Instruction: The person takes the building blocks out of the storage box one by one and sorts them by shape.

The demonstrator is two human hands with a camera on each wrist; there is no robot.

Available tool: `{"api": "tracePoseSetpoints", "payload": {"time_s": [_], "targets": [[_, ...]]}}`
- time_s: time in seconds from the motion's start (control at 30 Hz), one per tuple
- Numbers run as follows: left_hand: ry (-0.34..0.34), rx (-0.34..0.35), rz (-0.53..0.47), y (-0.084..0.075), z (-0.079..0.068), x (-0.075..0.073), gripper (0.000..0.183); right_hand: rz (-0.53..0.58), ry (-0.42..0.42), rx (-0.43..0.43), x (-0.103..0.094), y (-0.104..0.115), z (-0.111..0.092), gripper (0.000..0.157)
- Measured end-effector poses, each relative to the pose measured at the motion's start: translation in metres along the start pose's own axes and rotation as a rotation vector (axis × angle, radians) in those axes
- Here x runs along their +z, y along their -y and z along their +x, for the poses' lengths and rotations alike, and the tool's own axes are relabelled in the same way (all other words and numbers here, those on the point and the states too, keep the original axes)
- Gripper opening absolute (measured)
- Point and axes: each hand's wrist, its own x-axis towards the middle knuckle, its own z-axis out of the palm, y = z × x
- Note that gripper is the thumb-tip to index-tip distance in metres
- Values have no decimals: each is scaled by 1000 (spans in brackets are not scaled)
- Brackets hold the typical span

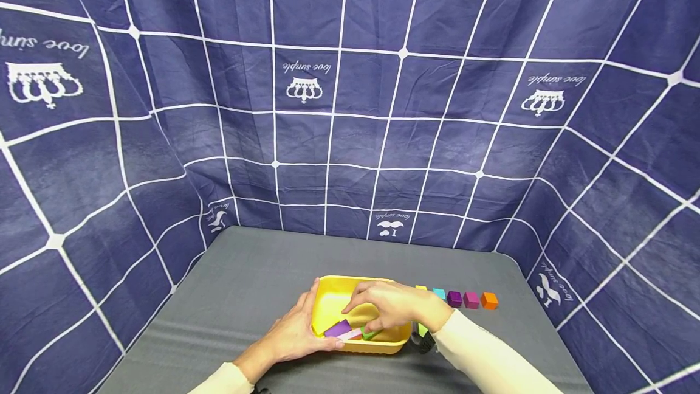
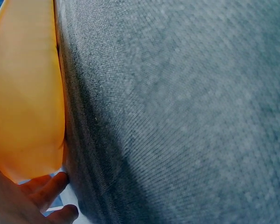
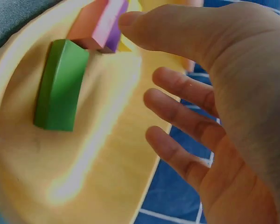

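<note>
A yellow plastic bin (image 1: 391,347) stands on the grey surface. My left hand (image 1: 295,330) holds it at the near left corner, its thumb over the front rim and its fingers along the left wall. Inside the bin, my right hand (image 1: 385,303) hovers with thumb and fingers spread apart and nothing between them. A green block (image 3: 60,88) lies on the bin floor near that hand. Beside it are an orange-pink block (image 3: 87,23), a pale pink one and a purple block (image 1: 337,328), with a bit of yellow at the left end.
Right of the bin, small cubes form a row, among them a blue cube (image 1: 439,293), a dark purple cube (image 1: 454,299), a magenta cube (image 1: 471,300) and an orange cube (image 1: 489,301). A lime piece (image 1: 422,330) shows under the right wrist. Blue checked cloth (image 1: 372,138) walls the surface.
</note>
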Motion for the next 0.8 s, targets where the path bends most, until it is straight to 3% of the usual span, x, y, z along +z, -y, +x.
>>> {"api": "tracePoseSetpoints", "payload": {"time_s": [0.27,0.5,0.67,0.8], "targets": [[-6,18,11,1,0,1,158,-32,101,-112,10,3,28,49],[-11,29,10,2,1,1,157,-62,131,-179,20,6,41,45],[-5,16,6,2,0,1,157,-42,118,-155,25,3,45,39],[-10,10,8,1,0,1,157,-19,98,-103,27,-3,45,44]]}}
